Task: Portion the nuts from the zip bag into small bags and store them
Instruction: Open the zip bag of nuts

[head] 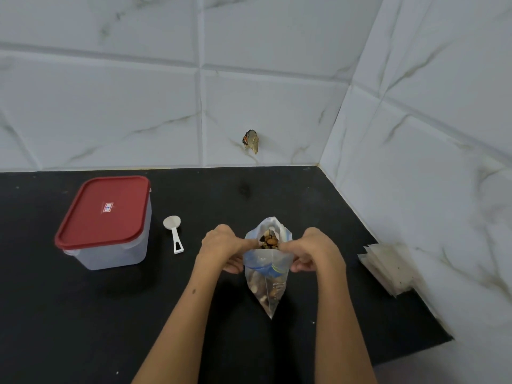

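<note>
Your left hand (pixel 221 246) and right hand (pixel 313 252) each pinch a side of the clear plastic zip bag (pixel 267 275), pulling its mouth apart over brown mixed nuts (pixel 268 241). It stands at the middle of the black table (pixel 83 314), in a corner of white marble-patterned wall tiles (pixel 277 92).

A black bench (pixel 249 189) is filling the lower frame, under white wall tiles (pixel 277 106) veined in grey like marble. At left, a clear container (pixel 110 250) is wearing a red lid (pixel 102 212) with a small white label. Beside it a white scoop (pixel 173 231) is lying. At centre, a clear zip bag (pixel 267 273) with a blue strip is showing brown and tan nuts (pixel 268 241). At right, pale translucent small bags (pixel 390 268) are sitting stacked.
</note>
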